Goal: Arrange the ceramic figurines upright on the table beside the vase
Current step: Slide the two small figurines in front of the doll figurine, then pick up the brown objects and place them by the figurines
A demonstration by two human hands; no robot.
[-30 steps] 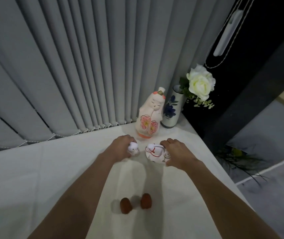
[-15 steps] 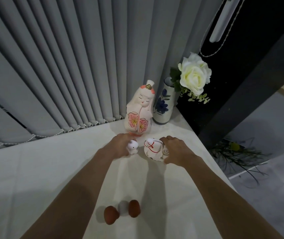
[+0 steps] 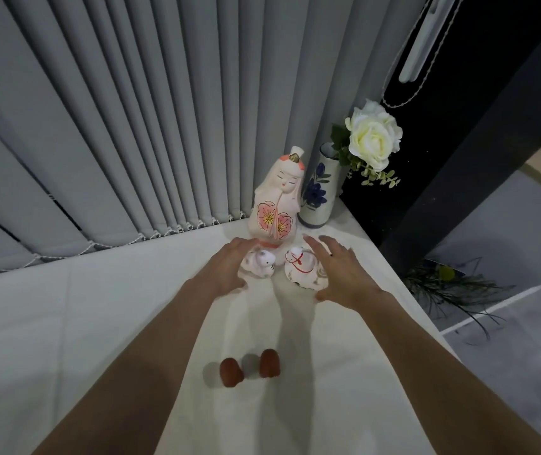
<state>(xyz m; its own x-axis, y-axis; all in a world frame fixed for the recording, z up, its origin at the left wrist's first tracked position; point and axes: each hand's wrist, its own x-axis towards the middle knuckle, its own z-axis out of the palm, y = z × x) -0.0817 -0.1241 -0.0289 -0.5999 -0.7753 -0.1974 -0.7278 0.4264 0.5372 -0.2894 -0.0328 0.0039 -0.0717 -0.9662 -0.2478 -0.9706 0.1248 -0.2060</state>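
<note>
Grey vertical blinds (image 3: 114,126) hang along the far edge of the table (image 3: 49,323), which is covered in a pale cloth; near the front of it two small brown figurines (image 3: 231,372) and (image 3: 269,362) stand just beside each other, well apart from the group at the back; the left hand (image 3: 226,274) reaches forward with its fingers spread and loose, clamped on nothing, its palm just beside the small white figurine (image 3: 259,265), though whether skin meets ceramic there cannot be told; that figurine sits on the cloth in front of the tall doll figurine (image 3: 275,201), which stands upright with pink flowers painted on its robe; just to the right sits the round white figurine with a red cord (image 3: 302,269), near its smaller neighbour but apart from it; the right hand (image 3: 341,274) hovers beside and partly over it, fingers apart and gripping nothing; behind, in the table's corner, the vase (image 3: 318,192) with blue flowers stands just beside the doll and holds a white rose (image 3: 372,139).
</note>
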